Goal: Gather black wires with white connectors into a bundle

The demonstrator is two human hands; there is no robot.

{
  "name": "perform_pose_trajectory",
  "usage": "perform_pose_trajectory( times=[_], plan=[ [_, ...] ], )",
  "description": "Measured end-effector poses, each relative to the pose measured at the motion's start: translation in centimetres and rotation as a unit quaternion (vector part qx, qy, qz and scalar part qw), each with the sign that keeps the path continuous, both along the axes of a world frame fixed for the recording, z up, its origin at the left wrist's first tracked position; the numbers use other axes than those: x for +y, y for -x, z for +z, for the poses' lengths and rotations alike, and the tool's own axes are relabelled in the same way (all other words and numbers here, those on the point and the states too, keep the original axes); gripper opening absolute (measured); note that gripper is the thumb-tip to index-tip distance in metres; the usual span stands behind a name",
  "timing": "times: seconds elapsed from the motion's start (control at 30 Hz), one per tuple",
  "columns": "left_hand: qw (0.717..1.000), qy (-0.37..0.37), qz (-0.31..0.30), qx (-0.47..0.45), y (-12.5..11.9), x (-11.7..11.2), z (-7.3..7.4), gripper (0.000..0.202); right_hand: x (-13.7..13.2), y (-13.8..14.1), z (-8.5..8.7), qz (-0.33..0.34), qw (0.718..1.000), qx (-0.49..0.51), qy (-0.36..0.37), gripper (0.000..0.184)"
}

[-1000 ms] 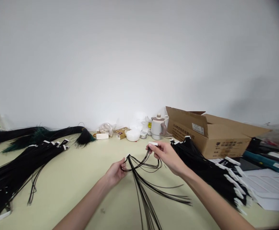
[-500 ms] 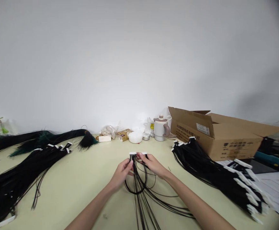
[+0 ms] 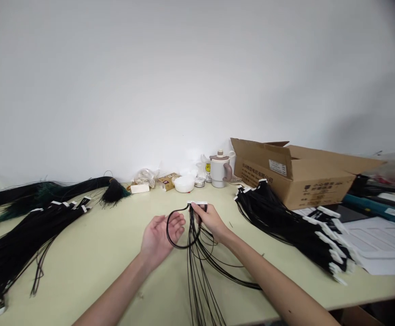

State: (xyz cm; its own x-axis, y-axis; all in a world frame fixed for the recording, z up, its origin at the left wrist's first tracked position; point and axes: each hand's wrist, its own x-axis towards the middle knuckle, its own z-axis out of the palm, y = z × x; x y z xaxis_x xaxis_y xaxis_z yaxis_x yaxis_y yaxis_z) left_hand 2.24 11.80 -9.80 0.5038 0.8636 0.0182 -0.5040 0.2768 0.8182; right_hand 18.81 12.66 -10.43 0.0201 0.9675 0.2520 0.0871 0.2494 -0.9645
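Note:
My right hand (image 3: pixel 210 220) pinches a bunch of thin black strands (image 3: pixel 197 267) at its white-taped top end (image 3: pixel 197 203), just above the pale green table (image 3: pixel 98 253). The strands hang down toward me and spread over the table; a loop of them curves across my left palm. My left hand (image 3: pixel 161 232) is palm up beside the bunch, fingers spread, holding nothing, with the loop resting against it.
Piles of black strands with white tags lie at the left (image 3: pixel 24 235) and right (image 3: pixel 285 222). An open cardboard box (image 3: pixel 302 179) stands at back right, a white jug (image 3: pixel 219 170), a white bowl (image 3: pixel 183 183) and small packets along the wall. White sheets (image 3: pixel 377 244) lie at far right.
Both hands first held the bunch apart, then came together at its white top. Now my left hand has let go and opened palm up, while the right keeps the top end.

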Motion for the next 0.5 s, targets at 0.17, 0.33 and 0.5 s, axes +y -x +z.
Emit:
perform_pose_trajectory(
  times=[0.17, 0.33, 0.5],
  plan=[
    [0.992, -0.105, 0.056, -0.048, 0.4, 0.5, 0.8, 0.058, -1.5, 1.1, 0.5, 0.121, 0.971, 0.129, 0.160, 0.045],
    [0.927, -0.262, 0.164, 0.212, 0.6, 1.3, 0.3, 0.056, -2.6, 2.0, -0.2, 0.211, 0.948, 0.124, 0.203, 0.043],
    [0.829, -0.335, 0.029, 0.447, 0.7, 1.3, 0.1, 0.042, -2.7, 1.3, -0.4, 0.301, 0.940, 0.016, 0.162, 0.045]
  ],
)
